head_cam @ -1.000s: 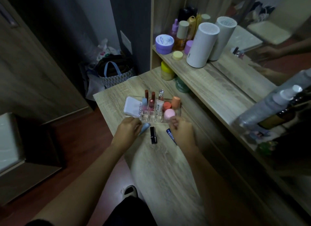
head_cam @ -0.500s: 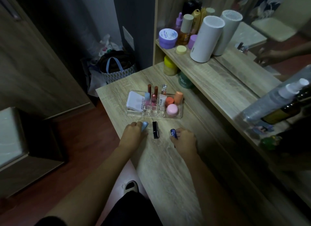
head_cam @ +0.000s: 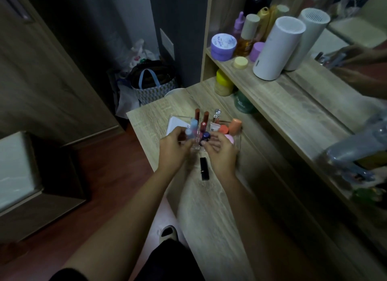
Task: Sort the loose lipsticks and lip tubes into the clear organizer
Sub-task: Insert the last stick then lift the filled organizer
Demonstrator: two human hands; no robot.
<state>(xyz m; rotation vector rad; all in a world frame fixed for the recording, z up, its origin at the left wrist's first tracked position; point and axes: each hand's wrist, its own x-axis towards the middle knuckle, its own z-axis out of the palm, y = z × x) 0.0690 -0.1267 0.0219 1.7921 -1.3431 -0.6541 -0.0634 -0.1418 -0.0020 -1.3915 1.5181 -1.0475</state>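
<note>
The clear organizer point(head_cam: 236, 143) sits on the wooden table point(head_cam: 211, 207) and holds several upright lip tubes, round pots and a white card. My left hand point(head_cam: 172, 150) grips a light blue tube point(head_cam: 189, 133) upright over the organizer's front left slots. My right hand point(head_cam: 222, 153) holds a dark blue tube point(head_cam: 205, 136) by its end, just above the front middle slots. One black lipstick point(head_cam: 204, 168) lies loose on the table between my wrists, just in front of the organizer.
A raised shelf point(head_cam: 278, 96) on the right carries a white cylinder point(head_cam: 277, 48), a purple jar point(head_cam: 223, 46) and several bottles. Yellow point(head_cam: 223, 86) and green point(head_cam: 243, 104) jars stand under it. A spray bottle point(head_cam: 356, 150) lies at the right. A bag point(head_cam: 152, 86) sits on the floor behind the table.
Both hands lifted their tubes off the table and moved forward to the organizer. The black lipstick stayed where it lay.
</note>
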